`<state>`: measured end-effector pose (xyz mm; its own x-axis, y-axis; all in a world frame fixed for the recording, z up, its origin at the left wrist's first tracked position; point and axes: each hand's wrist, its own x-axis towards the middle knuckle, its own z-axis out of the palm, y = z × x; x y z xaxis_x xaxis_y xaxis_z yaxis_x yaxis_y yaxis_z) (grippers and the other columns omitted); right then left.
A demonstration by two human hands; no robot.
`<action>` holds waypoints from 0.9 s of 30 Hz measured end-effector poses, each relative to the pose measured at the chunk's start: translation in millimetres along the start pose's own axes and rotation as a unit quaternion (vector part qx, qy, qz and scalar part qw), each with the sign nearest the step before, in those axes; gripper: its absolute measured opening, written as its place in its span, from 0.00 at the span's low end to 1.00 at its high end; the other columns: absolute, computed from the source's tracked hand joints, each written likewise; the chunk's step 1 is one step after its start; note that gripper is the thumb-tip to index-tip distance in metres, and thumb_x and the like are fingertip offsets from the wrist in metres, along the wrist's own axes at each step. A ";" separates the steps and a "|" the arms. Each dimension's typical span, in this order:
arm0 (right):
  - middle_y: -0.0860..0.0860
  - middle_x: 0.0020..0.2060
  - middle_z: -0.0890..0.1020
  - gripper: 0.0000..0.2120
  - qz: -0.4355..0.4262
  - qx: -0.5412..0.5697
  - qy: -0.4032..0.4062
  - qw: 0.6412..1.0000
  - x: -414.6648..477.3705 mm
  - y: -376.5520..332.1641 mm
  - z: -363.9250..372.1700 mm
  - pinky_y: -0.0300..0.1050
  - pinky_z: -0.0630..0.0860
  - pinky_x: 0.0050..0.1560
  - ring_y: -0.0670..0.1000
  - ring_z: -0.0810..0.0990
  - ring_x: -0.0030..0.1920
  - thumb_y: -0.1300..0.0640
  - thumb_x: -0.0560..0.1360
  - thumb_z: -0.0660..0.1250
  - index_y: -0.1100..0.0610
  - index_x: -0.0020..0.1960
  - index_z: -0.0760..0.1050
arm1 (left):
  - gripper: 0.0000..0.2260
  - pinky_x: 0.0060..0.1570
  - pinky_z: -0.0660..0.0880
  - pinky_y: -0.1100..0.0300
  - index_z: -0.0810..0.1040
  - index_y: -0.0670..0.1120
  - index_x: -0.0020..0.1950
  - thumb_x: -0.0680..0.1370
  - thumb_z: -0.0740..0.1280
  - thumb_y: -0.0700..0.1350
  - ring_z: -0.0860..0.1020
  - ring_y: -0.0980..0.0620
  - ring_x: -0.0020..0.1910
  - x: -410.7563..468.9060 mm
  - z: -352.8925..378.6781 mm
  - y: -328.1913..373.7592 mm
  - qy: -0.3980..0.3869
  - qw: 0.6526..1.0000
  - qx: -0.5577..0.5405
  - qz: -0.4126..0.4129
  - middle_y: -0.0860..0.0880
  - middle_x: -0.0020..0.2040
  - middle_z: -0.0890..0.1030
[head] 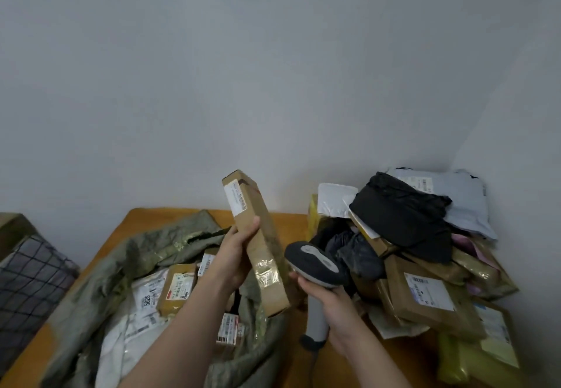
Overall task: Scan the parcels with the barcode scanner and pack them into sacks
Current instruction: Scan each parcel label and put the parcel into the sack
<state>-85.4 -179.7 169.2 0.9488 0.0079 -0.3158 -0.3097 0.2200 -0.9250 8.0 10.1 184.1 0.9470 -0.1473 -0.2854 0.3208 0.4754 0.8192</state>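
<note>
1. Headcam, sole view: looking down on an orange desk (142,216) against a plain wall.
2. Left hand (239,254): clamped round the middle of a long cardboard parcel (267,269), thumb on the near face, fingers wrapped behind.
3. Parcel held clear of the desk, tilted, top end leaning away and left. White label (236,198) near the top, turned toward the camera, probably to present the barcode.
4. Right hand (329,299): closed tight on the grey handle of the barcode scanner (315,263). Dark head raised just beside the parcel's lower half; touching or not, cannot tell.
5. Judged step: scanning this parcel. Head looks level with the taped lower end, not the label, so likely needs aiming higher or sliding the parcel down.
6. Green woven sack (100,278) lying on the desk's left side, mouth open toward the camera, right under the held parcel. Several labelled parcels (177,286) already inside. Handy for a short drop once scanned.
7. Heap of parcels (425,293) on the desk's right, pushed into the wall corner: brown boxes, yellow mailers, grey poly bags, black bag (403,214) on top. Presumably the to-do stock, kept on the scanner side and apart from the sack.
8. Risk: heap loose and steep, could slide toward the right hand.
</note>
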 end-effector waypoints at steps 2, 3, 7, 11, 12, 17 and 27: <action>0.48 0.58 0.86 0.22 -0.002 -0.002 0.019 1.000 -1.0 -0.5 4.2 0.49 0.79 0.59 0.51 0.81 0.63 0.50 0.66 0.80 0.53 0.59 0.85 | 0.42 0.52 0.83 0.44 0.71 0.43 0.68 0.61 0.86 0.56 0.84 0.39 0.55 -0.4 1.0 2.8 0.029 0.996 0.090 0.009 0.37 0.62 0.82; 0.48 0.59 0.85 0.23 0.000 0.004 0.024 1.000 -1.3 -1.9 6.7 0.47 0.80 0.56 0.51 0.82 0.62 0.53 0.68 0.79 0.52 0.63 0.83 | 0.41 0.49 0.83 0.47 0.71 0.43 0.66 0.61 0.86 0.55 0.85 0.43 0.51 0.5 0.3 2.8 0.038 0.989 0.144 0.018 0.39 0.60 0.83; 0.42 0.58 0.82 0.19 -0.029 -0.019 0.029 0.999 -1.8 -6.3 13.2 0.53 0.81 0.61 0.47 0.80 0.60 0.58 0.74 0.76 0.41 0.60 0.77 | 0.37 0.43 0.80 0.60 0.69 0.51 0.67 0.65 0.86 0.49 0.82 0.53 0.50 4.0 -8.6 2.5 0.031 0.931 0.359 0.065 0.50 0.58 0.79; 0.41 0.57 0.81 0.19 -0.049 -0.043 0.043 0.997 1.4 1.0 16.2 0.52 0.81 0.61 0.46 0.81 0.58 0.59 0.74 0.77 0.41 0.58 0.77 | 0.51 0.57 0.79 0.52 0.67 0.52 0.75 0.57 0.85 0.61 0.77 0.50 0.59 11.5 -20.1 6.4 0.047 0.815 0.568 0.107 0.51 0.62 0.74; 0.41 0.55 0.82 0.18 -0.054 -0.049 0.051 0.996 2.0 3.9 16.7 0.50 0.83 0.58 0.45 0.82 0.55 0.60 0.74 0.77 0.43 0.57 0.77 | 0.52 0.61 0.78 0.50 0.66 0.53 0.76 0.57 0.84 0.62 0.75 0.49 0.60 10.7 -20.2 7.7 0.056 0.783 0.610 0.112 0.51 0.63 0.72; 0.51 0.40 0.88 0.03 -0.068 -0.158 0.070 0.983 -2.9 3.3 17.0 0.42 0.82 0.40 0.51 0.86 0.40 0.58 0.76 0.75 0.57 0.49 0.84 | 0.50 0.60 0.76 0.46 0.61 0.56 0.73 0.56 0.79 0.64 0.76 0.43 0.58 10.0 -24.6 13.7 0.073 0.650 0.740 0.157 0.48 0.59 0.72; 0.44 0.19 0.73 0.24 -0.118 -0.249 0.081 0.958 -6.0 3.0 24.8 0.38 0.70 0.32 0.42 0.72 0.25 0.55 0.76 0.73 0.50 0.24 0.71 | 0.47 0.52 0.64 0.48 0.69 0.53 0.69 0.54 0.70 0.72 0.78 0.47 0.50 9.6 -37.9 0.9 0.058 0.444 0.854 0.266 0.52 0.52 0.79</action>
<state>-90.4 -155.0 173.6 0.9864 -0.1456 -0.0762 -0.1169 -0.2961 -0.9480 16.9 42.0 163.2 0.9203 -0.3155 0.2313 -0.3103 -0.9488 -0.0598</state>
